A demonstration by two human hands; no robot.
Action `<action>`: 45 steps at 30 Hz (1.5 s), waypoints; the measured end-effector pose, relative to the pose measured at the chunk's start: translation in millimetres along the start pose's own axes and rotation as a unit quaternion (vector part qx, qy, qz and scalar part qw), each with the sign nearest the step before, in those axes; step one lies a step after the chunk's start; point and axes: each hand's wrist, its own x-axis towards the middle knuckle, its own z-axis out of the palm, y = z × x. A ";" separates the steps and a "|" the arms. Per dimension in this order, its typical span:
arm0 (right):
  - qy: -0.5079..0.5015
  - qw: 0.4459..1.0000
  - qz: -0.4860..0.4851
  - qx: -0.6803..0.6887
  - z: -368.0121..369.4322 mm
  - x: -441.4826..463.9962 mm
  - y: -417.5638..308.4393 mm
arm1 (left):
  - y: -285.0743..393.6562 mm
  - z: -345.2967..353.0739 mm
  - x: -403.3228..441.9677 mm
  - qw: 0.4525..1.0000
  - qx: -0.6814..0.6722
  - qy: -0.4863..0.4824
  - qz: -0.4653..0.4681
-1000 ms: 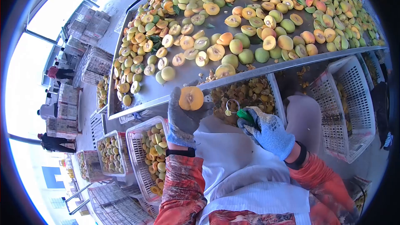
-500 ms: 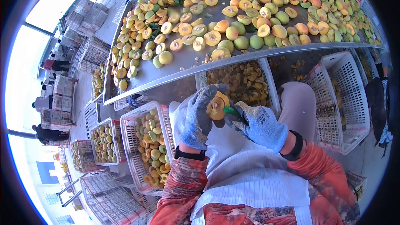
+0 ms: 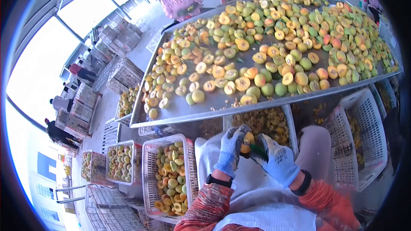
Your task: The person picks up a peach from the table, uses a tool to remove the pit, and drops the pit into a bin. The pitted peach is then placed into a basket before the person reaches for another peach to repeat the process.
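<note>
One fruit (image 3: 247,143) is clasped in the left grip (image 3: 230,150), the right grip (image 3: 278,160) holding a green tool (image 3: 258,151).

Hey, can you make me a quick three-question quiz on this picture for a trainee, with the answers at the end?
1. What does the person's left hand hold? (a) a leaf (b) a piece of fruit (c) a crate
2. True or false: cut fruit lies on the metal table.
3. Fill in the blank: the visible part of the tool in the person's right hand is coloured ____.

Key: 1. b; 2. true; 3. green.
</note>
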 end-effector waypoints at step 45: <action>-0.152 0.967 0.018 0.201 1.2 3.5 11.6 | -4.1 32.3 -14.0 0.987 -0.006 0.051 0.150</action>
